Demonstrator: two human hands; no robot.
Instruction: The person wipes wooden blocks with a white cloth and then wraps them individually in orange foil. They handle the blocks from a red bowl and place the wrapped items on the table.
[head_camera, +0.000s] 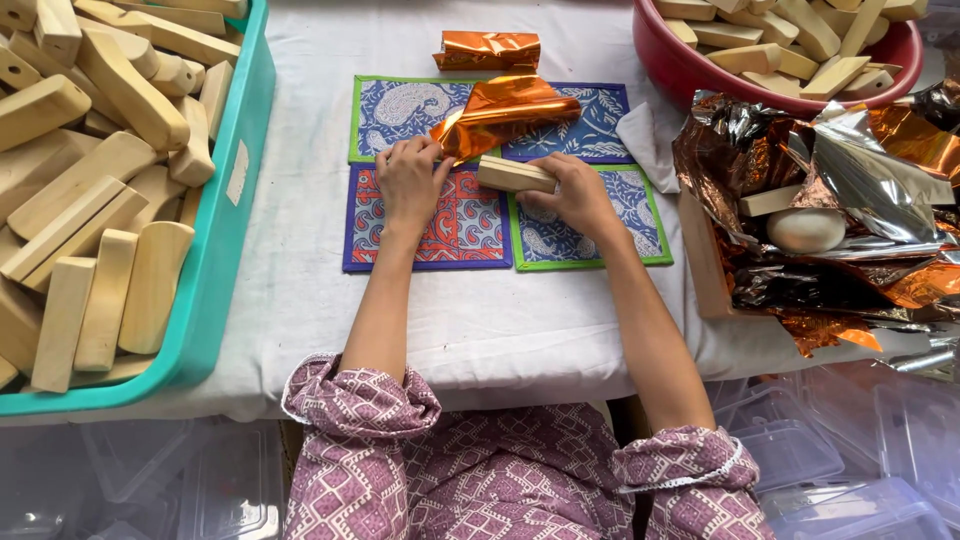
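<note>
The left hand (408, 180) pinches a corner of one shiny orange foil sheet (505, 110) with closed fingers. The right hand (578, 195) wraps its fingers around one small pale wooden block (515, 174), just below the foil. Both lie over four patterned cloth mats (460, 225) on the white tabletop (300, 290). One more folded orange foil piece (487, 49) sits above. One teal plastic bin (215, 300) and one red round bowl (700, 85) hold many wooden blocks. A crinkly foil heap (840, 200) is at the right.
</note>
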